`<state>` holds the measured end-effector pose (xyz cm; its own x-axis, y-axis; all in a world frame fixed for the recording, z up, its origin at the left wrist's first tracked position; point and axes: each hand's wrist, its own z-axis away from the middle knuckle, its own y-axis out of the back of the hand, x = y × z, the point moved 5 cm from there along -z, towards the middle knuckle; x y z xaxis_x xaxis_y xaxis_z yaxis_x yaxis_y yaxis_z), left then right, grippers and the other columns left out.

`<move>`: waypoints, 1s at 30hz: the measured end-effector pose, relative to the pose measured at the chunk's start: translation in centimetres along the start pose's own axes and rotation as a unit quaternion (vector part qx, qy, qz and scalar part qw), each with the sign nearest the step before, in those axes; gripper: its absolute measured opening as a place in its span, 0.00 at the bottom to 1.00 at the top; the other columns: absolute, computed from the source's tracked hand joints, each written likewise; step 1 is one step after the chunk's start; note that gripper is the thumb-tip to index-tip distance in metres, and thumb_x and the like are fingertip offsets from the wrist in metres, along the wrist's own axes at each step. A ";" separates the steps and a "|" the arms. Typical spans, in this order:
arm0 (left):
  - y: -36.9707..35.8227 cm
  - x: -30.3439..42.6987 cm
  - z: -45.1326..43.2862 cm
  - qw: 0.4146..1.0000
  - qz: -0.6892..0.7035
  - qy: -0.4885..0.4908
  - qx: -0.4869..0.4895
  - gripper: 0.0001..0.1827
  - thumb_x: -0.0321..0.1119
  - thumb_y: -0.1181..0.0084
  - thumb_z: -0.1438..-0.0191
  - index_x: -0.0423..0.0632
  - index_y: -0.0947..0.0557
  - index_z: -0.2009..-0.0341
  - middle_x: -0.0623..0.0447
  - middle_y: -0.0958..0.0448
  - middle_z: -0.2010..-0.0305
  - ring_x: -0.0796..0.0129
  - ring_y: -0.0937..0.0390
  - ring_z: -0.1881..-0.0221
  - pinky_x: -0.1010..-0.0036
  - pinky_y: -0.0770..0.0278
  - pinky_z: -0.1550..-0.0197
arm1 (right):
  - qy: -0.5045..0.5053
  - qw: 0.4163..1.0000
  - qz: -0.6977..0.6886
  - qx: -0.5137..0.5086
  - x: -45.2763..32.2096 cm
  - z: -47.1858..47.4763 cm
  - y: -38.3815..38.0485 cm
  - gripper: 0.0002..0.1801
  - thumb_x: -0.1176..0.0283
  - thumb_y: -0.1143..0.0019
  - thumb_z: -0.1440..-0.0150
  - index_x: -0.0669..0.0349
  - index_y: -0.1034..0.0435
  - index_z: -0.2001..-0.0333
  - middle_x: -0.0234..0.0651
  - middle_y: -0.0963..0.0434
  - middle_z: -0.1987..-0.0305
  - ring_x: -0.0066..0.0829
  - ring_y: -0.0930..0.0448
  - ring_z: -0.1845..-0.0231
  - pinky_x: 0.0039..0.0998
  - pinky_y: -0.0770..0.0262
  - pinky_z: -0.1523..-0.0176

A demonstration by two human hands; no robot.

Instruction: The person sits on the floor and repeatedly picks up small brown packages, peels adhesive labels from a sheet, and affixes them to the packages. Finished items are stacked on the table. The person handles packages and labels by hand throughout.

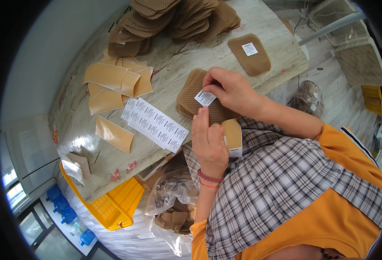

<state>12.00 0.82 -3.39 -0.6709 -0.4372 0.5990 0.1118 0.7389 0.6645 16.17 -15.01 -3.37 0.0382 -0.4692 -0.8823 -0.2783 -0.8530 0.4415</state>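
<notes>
My right hand point(231, 89) pinches the upper corner of a white printed label point(205, 97), which lies against the top brown textured pad point(191, 86) of a small stack. My left hand point(210, 139), with a beaded bracelet at its wrist, touches the label's lower edge with its fingertips. A curled label strip with tan backing point(234, 134) is held in that hand, its grip partly hidden. Printed label sheets point(155, 125) lie left of the hands, beside a pile of tan backing strips point(109, 78). Another brown pad point(259, 63) bears a white label point(250, 49).
Large piles of brown pads point(178, 19) stand at the table's far side. A single backing strip point(114, 134) and a small packet point(77, 165) lie near the left edge. Below the table are a yellow plastic basket point(113, 208) and a clear bag of brown pieces point(174, 214).
</notes>
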 end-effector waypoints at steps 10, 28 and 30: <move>-0.4 0.4 -0.7 0.998 -0.020 0.016 -0.052 0.05 0.24 0.44 0.42 0.36 0.25 0.66 0.35 0.31 0.34 0.42 0.32 0.37 0.55 0.31 0.37 | 0.071 0.994 0.078 0.019 -0.3 0.4 0.0 0.06 0.75 0.40 0.44 0.61 0.30 0.64 0.43 0.23 0.66 0.48 0.21 0.64 0.41 0.24 0.62; -1.2 1.6 -0.9 0.991 -0.098 0.064 -0.072 0.08 0.32 0.47 0.39 0.39 0.23 0.66 0.36 0.35 0.30 0.43 0.40 0.32 0.50 0.44 0.33 | 0.139 0.967 0.171 0.124 1.0 1.6 1.6 0.10 0.72 0.34 0.45 0.56 0.22 0.58 0.35 0.23 0.58 0.37 0.19 0.59 0.33 0.21 0.63; -1.3 1.3 -0.9 0.991 -0.111 0.045 -0.067 0.09 0.33 0.47 0.38 0.39 0.23 0.66 0.36 0.36 0.30 0.43 0.40 0.31 0.49 0.46 0.32 | 0.159 0.960 0.188 0.136 0.8 1.6 1.6 0.09 0.71 0.32 0.47 0.57 0.21 0.61 0.34 0.23 0.60 0.36 0.19 0.59 0.33 0.21 0.62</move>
<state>11.71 -1.14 -3.06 -0.6219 -0.6295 0.4659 0.0695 0.5482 0.8335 14.22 -16.37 -3.61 0.1653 -0.8150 -0.5554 -0.5688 -0.5389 0.6214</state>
